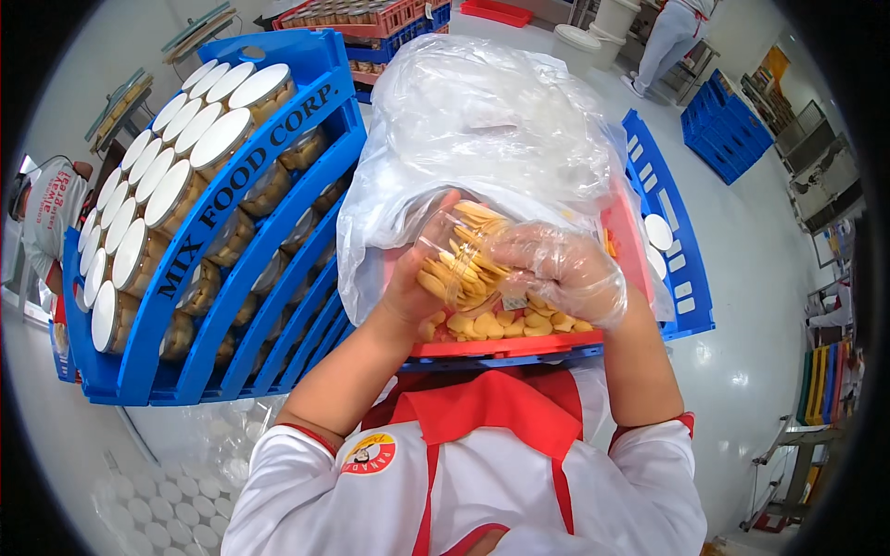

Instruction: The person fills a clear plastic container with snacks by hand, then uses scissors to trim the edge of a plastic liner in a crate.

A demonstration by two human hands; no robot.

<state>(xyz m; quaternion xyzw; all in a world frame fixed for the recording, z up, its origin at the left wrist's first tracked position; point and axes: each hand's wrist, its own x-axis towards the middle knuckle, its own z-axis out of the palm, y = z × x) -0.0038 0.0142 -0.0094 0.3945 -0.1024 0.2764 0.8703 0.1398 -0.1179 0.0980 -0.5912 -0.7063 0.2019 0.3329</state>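
A clear plastic jar lies tilted in my bare left hand, whose fingers wrap its far side. Thin, flat yellow cookies are stacked inside it. My right hand wears a clear plastic glove, and its fingertips are at the jar's mouth, against the cookies there; whether they pinch any is hidden. Below both hands is a red tray with loose round cookies along its near side. Clear plastic sheeting covers the tray's far part.
Blue crates of filled, white-lidded jars stand stacked at left. Another blue crate with white lids is at right. Bagged lids lie at lower left. People stand farther off.
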